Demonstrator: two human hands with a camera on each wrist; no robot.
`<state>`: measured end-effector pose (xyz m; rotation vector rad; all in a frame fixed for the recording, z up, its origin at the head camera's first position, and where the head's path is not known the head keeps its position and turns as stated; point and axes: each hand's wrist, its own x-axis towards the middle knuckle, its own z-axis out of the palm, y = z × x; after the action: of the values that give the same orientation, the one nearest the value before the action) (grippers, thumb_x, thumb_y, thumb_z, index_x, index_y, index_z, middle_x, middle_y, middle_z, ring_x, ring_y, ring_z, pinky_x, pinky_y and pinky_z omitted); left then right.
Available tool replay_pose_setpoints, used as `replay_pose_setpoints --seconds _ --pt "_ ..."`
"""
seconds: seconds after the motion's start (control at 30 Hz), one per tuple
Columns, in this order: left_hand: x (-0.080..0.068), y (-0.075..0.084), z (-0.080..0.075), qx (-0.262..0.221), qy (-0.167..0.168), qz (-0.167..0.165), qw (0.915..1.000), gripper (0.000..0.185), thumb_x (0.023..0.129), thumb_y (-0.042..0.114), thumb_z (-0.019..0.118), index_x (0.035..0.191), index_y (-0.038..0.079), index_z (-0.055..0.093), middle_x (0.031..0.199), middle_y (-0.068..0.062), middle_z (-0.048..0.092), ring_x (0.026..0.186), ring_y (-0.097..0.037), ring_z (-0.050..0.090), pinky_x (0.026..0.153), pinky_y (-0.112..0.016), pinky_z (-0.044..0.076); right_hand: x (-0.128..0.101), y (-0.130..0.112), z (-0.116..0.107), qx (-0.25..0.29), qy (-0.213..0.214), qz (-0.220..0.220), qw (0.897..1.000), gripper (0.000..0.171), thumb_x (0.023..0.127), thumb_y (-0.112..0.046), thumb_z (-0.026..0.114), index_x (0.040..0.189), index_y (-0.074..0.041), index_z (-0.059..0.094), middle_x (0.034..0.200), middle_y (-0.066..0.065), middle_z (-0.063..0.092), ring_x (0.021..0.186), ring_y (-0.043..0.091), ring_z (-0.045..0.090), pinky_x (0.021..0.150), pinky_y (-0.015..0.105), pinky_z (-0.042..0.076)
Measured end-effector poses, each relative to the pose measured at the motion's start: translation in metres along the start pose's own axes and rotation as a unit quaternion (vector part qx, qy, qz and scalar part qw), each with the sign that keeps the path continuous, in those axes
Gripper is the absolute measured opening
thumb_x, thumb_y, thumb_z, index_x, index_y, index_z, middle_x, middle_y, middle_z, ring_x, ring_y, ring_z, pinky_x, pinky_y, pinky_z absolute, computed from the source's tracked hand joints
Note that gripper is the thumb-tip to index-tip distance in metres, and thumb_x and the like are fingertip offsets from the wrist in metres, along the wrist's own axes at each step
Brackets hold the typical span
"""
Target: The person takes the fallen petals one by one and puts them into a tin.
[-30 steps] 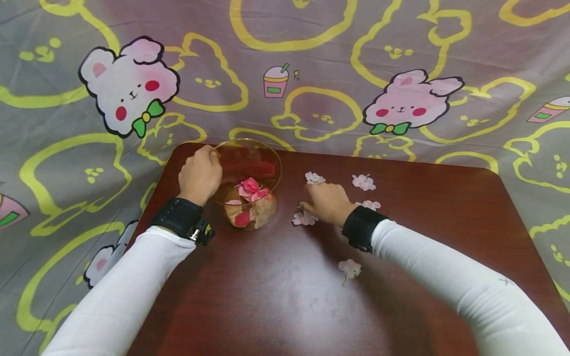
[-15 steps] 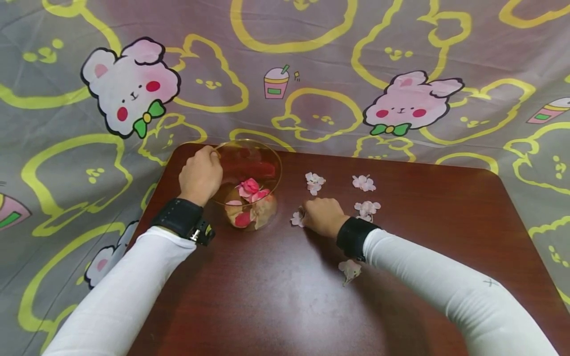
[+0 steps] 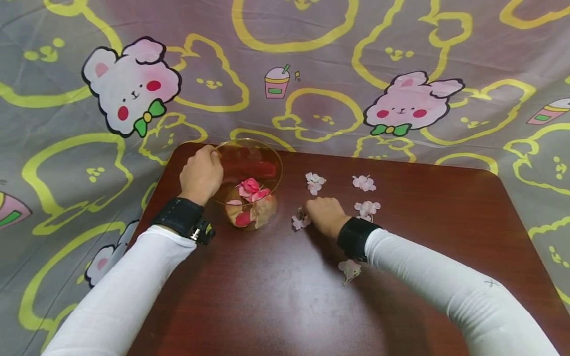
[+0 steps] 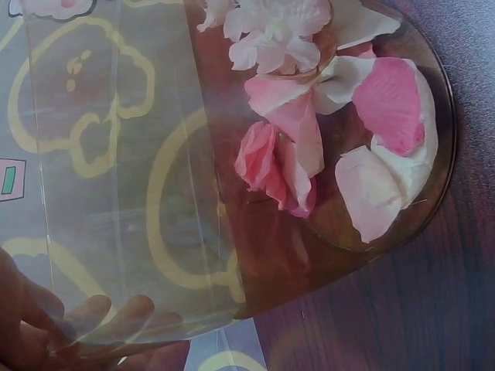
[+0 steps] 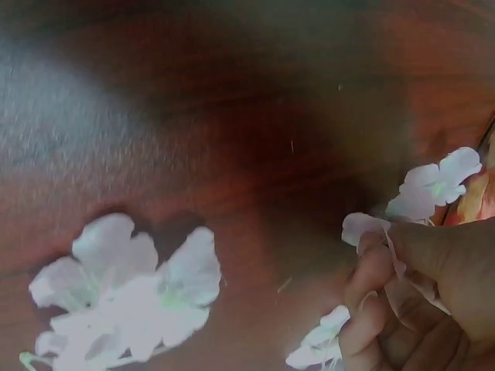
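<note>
- Left hand (image 3: pixel 201 174): fingers curled over the rim of the bowl (image 3: pixel 267 163), gripping it and tilting it.
- Bowl: clear plastic, at the table's (image 3: pixel 276 296) far left corner; pink and cream petals (image 4: pixel 309 147) lie inside.
- Right hand (image 3: pixel 324 213): just right of the bowl, fingertips (image 5: pixel 371 270) pinching a pale blossom (image 3: pixel 301 220) off the tabletop.
- Four more blossoms lie right of the bowl, apart from each other.
- Judged step: pick-up in hand. Next move calls for a lift clear of the table, then carriage left over the bowl's rim.
</note>
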<state>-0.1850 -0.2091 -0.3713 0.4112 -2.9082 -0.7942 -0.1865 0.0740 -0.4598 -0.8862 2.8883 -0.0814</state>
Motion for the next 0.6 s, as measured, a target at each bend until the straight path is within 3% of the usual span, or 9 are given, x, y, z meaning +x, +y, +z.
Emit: replay_pose_setpoints --seconds 0.27,0.4,0.6 --pt "0.001 -0.001 0.000 0.001 -0.004 -0.002 1.0000 0.040 0.109 0.026 0.030 0.130 0.006 0.058 0.129 -0.025 0.065 0.118 -0.051 0.061 0.094 -0.065 0.046 0.004 0.007 -0.020 0.010 0.031 0.007 0.999 0.005 0.094 -0.010 0.066 0.094 -0.013 0.069 0.080 0.005 0.073 0.075 0.026 0.071 0.065 0.047 0.058" --pt "0.001 -0.001 0.000 -0.001 -0.003 0.000 1.0000 0.041 0.110 0.027 0.029 0.130 0.006 0.058 0.128 -0.025 0.066 0.117 -0.051 0.061 0.093 -0.065 0.047 0.007 0.007 -0.042 0.019 0.057 0.032 0.998 0.004 0.094 -0.012 0.067 0.096 -0.012 0.070 0.086 0.006 0.075 0.082 0.028 0.074 0.068 0.048 0.059" --pt "0.000 -0.002 0.000 0.002 -0.003 0.002 1.0000 0.042 0.110 0.027 0.029 0.131 0.006 0.058 0.129 -0.025 0.066 0.116 -0.051 0.062 0.093 -0.065 0.047 0.010 0.005 -0.079 0.052 0.108 0.055 0.991 0.007 0.097 -0.014 0.064 0.091 -0.012 0.067 0.079 0.003 0.069 0.074 0.023 0.067 0.063 0.045 0.054"
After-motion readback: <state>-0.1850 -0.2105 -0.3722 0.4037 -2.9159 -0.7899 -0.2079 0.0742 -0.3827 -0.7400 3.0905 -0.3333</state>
